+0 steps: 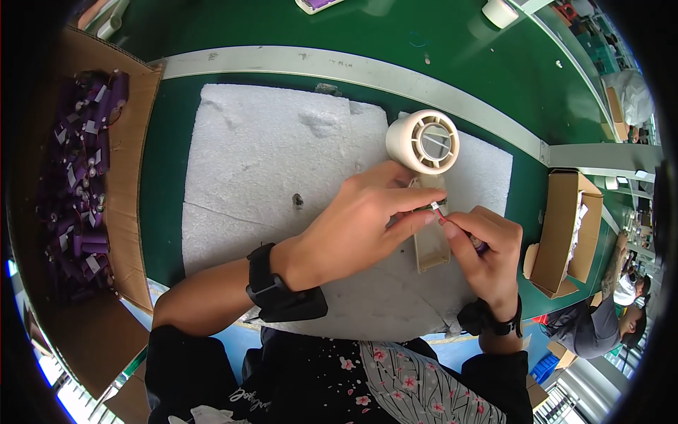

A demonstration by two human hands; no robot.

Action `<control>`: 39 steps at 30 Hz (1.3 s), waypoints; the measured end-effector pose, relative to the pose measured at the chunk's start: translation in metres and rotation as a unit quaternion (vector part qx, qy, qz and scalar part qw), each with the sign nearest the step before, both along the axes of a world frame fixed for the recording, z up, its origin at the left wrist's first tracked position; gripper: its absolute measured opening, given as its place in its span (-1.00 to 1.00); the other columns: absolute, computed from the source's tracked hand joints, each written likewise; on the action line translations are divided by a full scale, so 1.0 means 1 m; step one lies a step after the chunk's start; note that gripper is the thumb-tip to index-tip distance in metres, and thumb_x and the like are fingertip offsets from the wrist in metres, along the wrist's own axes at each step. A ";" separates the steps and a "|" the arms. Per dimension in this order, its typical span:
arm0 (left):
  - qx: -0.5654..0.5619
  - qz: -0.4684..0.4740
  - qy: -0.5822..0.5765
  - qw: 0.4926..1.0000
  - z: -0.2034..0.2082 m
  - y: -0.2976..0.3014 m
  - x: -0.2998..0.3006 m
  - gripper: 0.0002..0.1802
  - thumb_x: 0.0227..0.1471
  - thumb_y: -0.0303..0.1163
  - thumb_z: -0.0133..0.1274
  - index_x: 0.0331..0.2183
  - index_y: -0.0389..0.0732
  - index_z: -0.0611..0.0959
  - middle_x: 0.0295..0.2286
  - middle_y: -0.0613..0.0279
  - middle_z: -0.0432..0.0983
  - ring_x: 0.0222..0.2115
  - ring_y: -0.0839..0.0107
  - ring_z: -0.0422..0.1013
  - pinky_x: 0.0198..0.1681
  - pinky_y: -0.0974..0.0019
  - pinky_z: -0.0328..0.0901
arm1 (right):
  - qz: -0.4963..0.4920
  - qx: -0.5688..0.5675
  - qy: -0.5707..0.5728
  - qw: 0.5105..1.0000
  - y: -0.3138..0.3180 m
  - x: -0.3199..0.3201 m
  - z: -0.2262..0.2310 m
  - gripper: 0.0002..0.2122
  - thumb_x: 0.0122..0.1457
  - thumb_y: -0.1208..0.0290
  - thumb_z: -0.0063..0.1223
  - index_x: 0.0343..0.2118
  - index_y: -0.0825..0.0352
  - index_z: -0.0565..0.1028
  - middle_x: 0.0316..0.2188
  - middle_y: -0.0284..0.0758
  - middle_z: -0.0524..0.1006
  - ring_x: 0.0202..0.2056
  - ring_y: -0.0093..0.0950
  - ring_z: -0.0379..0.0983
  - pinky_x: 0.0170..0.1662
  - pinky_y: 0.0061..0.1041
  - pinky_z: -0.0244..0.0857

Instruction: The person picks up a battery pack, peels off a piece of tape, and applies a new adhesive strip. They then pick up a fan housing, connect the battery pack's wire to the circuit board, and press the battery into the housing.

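Observation:
A cream plastic housing lies on the white foam sheet (254,141), with a round fan-like head (424,141) and an open handle shell (431,254) below it. My left hand (360,219) reaches over the handle, thumb and forefinger closed about a small white connector (435,206). Beside it, my right hand (487,247) pinches the red wire (443,219) that runs to this connector. A bit of purple, seemingly a wrapped battery (480,246), shows under the right fingers. The left hand covers part of the handle.
At the left stands a deep cardboard box (131,184) full of purple battery packs (88,169) with wires. A smaller cardboard box (558,233) is at the right. Beyond the foam, a metal rail (282,60) crosses the green bench (395,35). Another person (593,325) sits far right.

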State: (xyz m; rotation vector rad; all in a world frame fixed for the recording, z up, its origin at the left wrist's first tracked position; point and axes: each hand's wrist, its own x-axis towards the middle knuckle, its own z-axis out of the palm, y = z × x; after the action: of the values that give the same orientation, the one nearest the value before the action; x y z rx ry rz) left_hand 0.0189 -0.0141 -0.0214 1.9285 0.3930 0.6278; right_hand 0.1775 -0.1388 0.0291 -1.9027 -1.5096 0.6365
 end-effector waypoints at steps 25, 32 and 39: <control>0.010 0.008 -0.026 1.000 -0.004 0.002 0.003 -0.73 -0.06 -0.49 0.19 -0.21 -0.18 0.67 -0.40 0.09 0.51 -0.47 0.29 0.48 -0.45 0.34 0.35 | -0.127 -0.182 0.467 0.856 0.013 0.017 0.000 -0.76 0.13 0.35 0.00 -0.57 0.43 0.46 -0.71 -0.26 0.45 -0.81 -0.51 0.33 -0.73 -0.64 0.19; -0.005 0.011 -0.037 0.999 -0.003 0.002 0.003 -0.76 -0.06 -0.47 0.18 -0.24 -0.18 0.67 -0.42 0.10 0.52 -0.47 0.28 0.48 -0.45 0.32 0.36 | -0.043 0.037 0.077 0.995 0.005 0.005 -0.013 -0.94 0.04 0.58 0.16 -0.40 0.40 0.55 -0.58 -0.31 0.52 -0.64 -0.59 0.41 -0.63 -0.66 0.20; 0.009 0.019 -0.040 0.999 -0.006 0.002 0.004 -0.79 -0.06 -0.49 0.19 -0.27 -0.18 0.68 -0.42 0.12 0.52 -0.47 0.29 0.48 -0.46 0.33 0.36 | -0.060 0.015 0.042 0.997 0.007 0.001 -0.011 -0.94 0.02 0.57 0.18 -0.41 0.38 0.59 -0.60 -0.34 0.51 -0.66 -0.61 0.39 -0.65 -0.66 0.16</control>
State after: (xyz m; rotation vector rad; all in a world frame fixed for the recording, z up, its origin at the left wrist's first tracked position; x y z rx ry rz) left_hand 0.0230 -0.0120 -0.0269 1.9096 0.3757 0.7337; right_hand 0.1787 -0.1318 0.0185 -1.9036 -1.3354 0.6290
